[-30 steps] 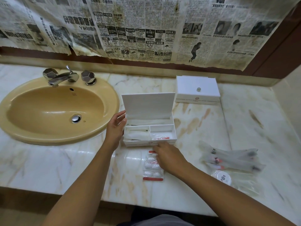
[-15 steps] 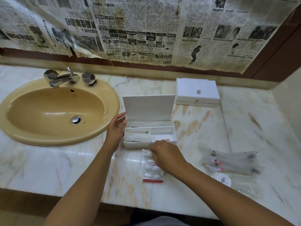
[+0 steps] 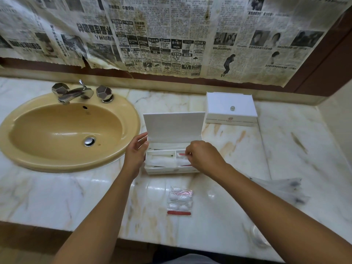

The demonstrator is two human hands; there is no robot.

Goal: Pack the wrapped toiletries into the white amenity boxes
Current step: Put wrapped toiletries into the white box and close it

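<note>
Open white box (image 3: 172, 128) on desk (image 3: 238, 149): left hand (image 3: 135, 151) steadying its side with relaxed fingers, right hand (image 3: 204, 156) pinching a wrapped packet (image 3: 181, 156) inside

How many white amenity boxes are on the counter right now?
2. The open box sits between both hands beside the sink; the closed box sits behind it to the right, near the wall.

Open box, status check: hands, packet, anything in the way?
Left hand open, steadying open box. Right hand pinching packet into right compartment. Second packet on counter; nothing blocking.
</note>
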